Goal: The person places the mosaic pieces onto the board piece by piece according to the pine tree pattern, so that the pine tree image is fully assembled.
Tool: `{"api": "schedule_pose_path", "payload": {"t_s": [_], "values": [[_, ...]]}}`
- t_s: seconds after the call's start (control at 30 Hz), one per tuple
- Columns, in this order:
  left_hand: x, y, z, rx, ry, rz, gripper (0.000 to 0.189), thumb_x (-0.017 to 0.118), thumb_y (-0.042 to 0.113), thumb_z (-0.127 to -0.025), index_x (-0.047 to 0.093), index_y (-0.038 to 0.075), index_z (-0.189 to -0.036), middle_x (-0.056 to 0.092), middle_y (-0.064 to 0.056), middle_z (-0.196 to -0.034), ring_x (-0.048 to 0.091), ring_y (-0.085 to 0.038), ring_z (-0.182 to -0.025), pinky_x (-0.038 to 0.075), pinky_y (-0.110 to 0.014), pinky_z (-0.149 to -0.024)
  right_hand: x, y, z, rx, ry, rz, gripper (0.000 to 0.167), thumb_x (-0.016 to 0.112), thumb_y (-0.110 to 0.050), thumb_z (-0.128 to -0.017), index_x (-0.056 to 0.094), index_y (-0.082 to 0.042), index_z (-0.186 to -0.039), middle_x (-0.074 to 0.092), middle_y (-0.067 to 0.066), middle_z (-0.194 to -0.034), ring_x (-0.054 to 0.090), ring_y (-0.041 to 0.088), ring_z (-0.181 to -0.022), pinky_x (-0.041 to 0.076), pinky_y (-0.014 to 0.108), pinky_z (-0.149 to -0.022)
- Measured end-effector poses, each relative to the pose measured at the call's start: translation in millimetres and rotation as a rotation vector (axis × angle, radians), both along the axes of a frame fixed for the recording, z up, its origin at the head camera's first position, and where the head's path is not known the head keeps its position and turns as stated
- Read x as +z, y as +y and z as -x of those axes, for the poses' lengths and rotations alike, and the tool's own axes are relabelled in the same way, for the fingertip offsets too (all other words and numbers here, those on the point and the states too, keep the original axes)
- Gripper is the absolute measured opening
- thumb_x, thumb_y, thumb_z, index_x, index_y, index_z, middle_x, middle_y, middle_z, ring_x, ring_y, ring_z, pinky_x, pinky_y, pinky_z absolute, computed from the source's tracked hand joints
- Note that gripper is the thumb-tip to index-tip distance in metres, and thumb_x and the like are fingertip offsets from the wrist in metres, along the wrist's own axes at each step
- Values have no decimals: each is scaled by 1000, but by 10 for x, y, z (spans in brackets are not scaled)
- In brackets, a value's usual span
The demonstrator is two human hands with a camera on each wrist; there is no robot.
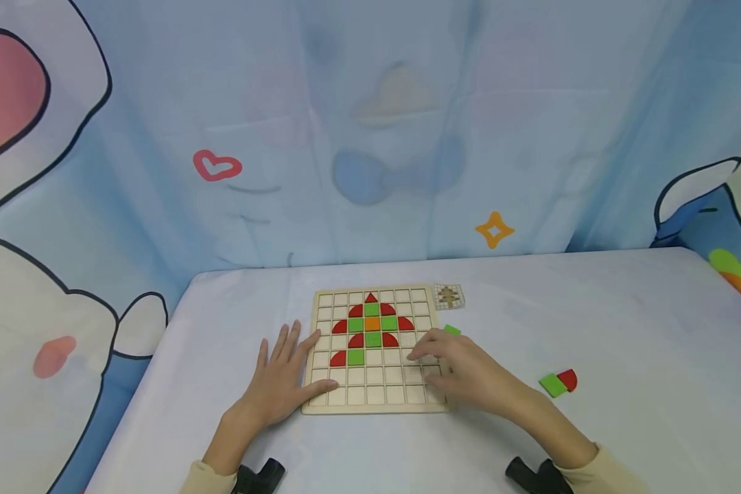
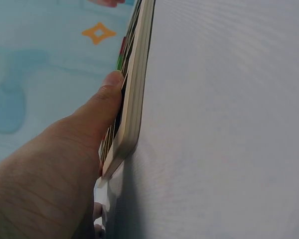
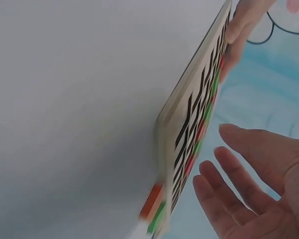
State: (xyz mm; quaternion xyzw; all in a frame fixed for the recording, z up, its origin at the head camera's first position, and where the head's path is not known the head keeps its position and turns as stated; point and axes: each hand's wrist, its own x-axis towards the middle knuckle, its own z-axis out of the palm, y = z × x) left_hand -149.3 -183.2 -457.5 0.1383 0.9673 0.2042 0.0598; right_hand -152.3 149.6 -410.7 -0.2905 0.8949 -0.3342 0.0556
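Observation:
A wooden grid board (image 1: 374, 405) lies on the table, with red rounded pieces, green squares (image 1: 355, 357), an orange square (image 1: 372, 323) and a red triangle (image 1: 370, 298) set in its cells. My left hand (image 1: 279, 384) rests on the board's left side, fingers spread and thumb over the lower left cells. In the left wrist view that thumb (image 2: 107, 94) lies across the board's edge. My right hand (image 1: 463, 363) hovers over the right side of the board. Its loosely bent fingers (image 3: 234, 199) hold nothing in the right wrist view.
A small pattern card (image 1: 449, 296) lies by the board's upper right corner. One green piece (image 1: 452, 330) sits just right of the board, partly behind the right hand. Further right lie a green square (image 1: 553, 385) and a red rounded piece (image 1: 568, 380). A printed curtain (image 1: 395, 226) hangs behind.

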Motion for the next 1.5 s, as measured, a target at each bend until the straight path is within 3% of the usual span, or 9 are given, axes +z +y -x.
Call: {"api": "schedule_pose_path", "payload": {"t_s": [0.13,0.37,0.47,0.63,0.77,1.17,1.5], "values": [[16,-7,-12,1,-5,-7,94,65,66,-93,35,14,-165,14,-21,-173,4,-42,-160,-1,-71,-122,4,251,-15,-40,5,-42,34,83,3,-83,78,-10,-115,68,-2,-113,62,19,-98,58,36,-84],[2,-25,-44,-6,42,-45,93,68,64,-92,38,12,-163,17,-24,-172,8,-45,-159,1,-73,-121,-33,429,3,-119,-28,-68,37,87,1,-81,78,-8,-116,69,0,-114,64,21,-102,59,44,-91],[6,-14,-35,-14,34,-39,93,67,65,-92,37,14,-164,16,-24,-172,7,-45,-159,1,-73,-121,-70,432,23,-138,-41,-84,34,85,3,-81,78,-6,-113,69,-1,-110,63,19,-99,59,42,-90],[28,18,4,-15,-1,-6,93,65,67,-93,34,16,-165,13,-21,-173,4,-42,-160,-1,-71,-122,-109,398,59,-182,9,-137,27,83,7,-81,80,-4,-106,69,-3,-99,63,17,-91,59,40,-87],[39,15,8,-17,-4,2,93,64,67,-94,33,16,-165,13,-21,-173,5,-42,-160,0,-71,-122,-87,342,83,-197,7,-175,24,87,4,-80,82,-4,-102,65,-3,-91,57,15,-82,55,33,-77],[35,16,6,-30,-1,-7,92,64,66,-94,33,17,-166,12,-21,-173,3,-42,-160,-2,-72,-122,-14,255,156,-257,-138,-237,23,88,7,-78,75,-3,-94,62,2,-87,57,18,-80,56,36,-76],[7,-2,2,-12,5,8,93,64,66,-94,34,15,-165,14,-22,-173,4,-42,-160,0,-72,-122,-36,264,186,-267,-194,-163,24,86,8,-79,69,-3,-92,61,3,-85,55,19,-80,54,34,-73]]}}
